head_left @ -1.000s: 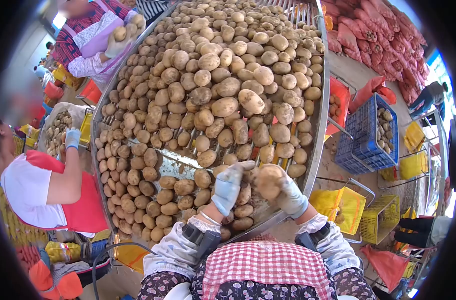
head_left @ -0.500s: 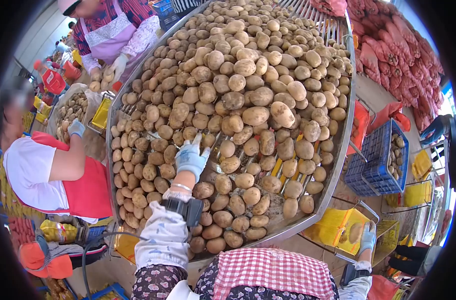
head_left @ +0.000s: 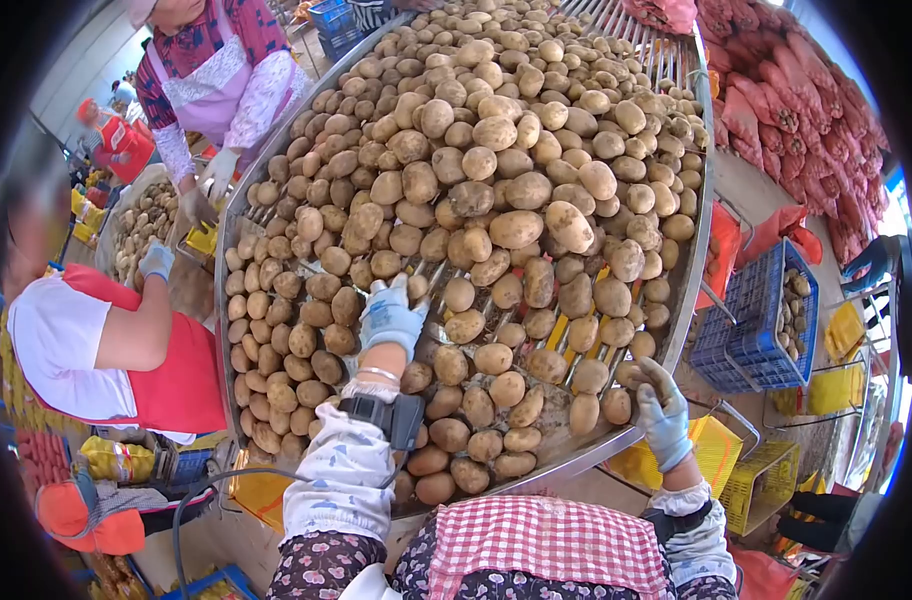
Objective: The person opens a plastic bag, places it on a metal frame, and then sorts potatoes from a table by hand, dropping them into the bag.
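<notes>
Potatoes (head_left: 516, 230) lie heaped on a metal-framed sorting table (head_left: 676, 345) with slats. My left hand (head_left: 391, 318), in a pale blue and white glove, rests palm down among the potatoes left of the bare slats. Its fingers point away from me, spread apart around no potato that I can see. At the table's near right edge is my right hand (head_left: 664, 420), gloved too, fingers raised and apart. Close to its fingertips sits a potato (head_left: 631, 374); whether they touch cannot be made out. Beneath that hand stands a yellow basket (head_left: 711, 450), partly hidden by it.
A blue crate (head_left: 741, 330) with potatoes stands right of the table, with red mesh sacks (head_left: 796, 120) piled behind. On the left are a person in a red apron (head_left: 176, 375) and another in a pink apron (head_left: 206, 95). A dark cable (head_left: 191, 500) runs from my left wrist.
My right hand has come up from the yellow basket to the table's edge. My left hand has shifted slightly right and stays on the potatoes. The pink-aproned person's hands have moved lower.
</notes>
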